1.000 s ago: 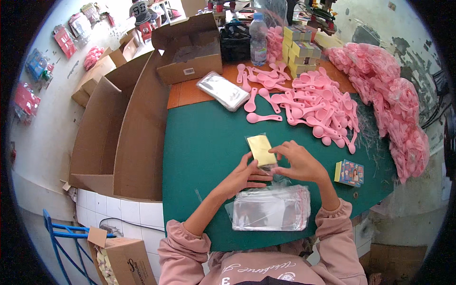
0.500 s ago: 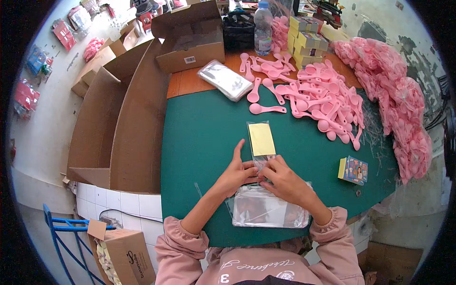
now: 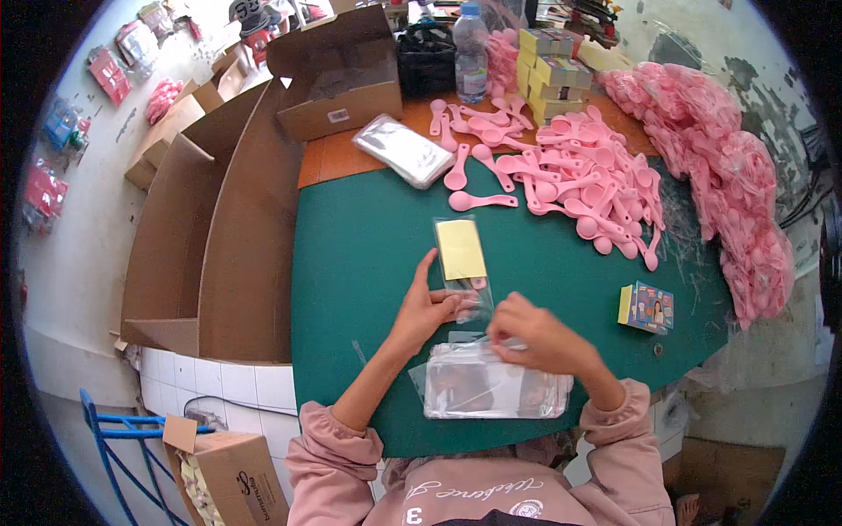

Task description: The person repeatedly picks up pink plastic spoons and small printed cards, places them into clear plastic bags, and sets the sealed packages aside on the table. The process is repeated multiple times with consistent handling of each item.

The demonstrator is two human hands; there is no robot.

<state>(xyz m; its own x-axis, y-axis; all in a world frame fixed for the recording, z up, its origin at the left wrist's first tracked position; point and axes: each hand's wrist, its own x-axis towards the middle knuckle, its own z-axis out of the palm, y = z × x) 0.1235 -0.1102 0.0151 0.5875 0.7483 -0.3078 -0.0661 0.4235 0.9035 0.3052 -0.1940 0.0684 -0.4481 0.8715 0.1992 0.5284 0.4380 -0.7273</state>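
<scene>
Item: clear packet (image 3: 463,263) with a yellow card inside and a pink spoon end showing at its lower edge — lies flat on the green bench (image 3: 368,263), near the middle, just ahead of both hands.

Left hand (image 3: 427,307): resting on the bench, fingers pressed on the packet's near end, forefinger stretched out along its left side. Grip pinched together on the packet's lower edge.

Right hand (image 3: 539,337): just right of the left, fingers curled, grip closed on the top sheet of a stack of clear bags (image 3: 491,390) that lies at the bench's near edge, close to the person's chest. The hand hides the exact pinch point.

Surroundings:
- Loose pink spoons (image 3: 561,175) — spread over the far right part of the bench; one lies apart, just beyond the packet.
- Heap of bagged pink goods (image 3: 737,175) along the right edge.
- Small printed box (image 3: 647,307) — right of the hands, well apart from the packet.
- Second bundle of clear bags (image 3: 403,151) on the orange strip at the far side.
- Water bottle (image 3: 471,44) and stacked yellow boxes (image 3: 548,74) at the back.
- Open cardboard cartons (image 3: 219,219) standing to the left of the bench.
</scene>
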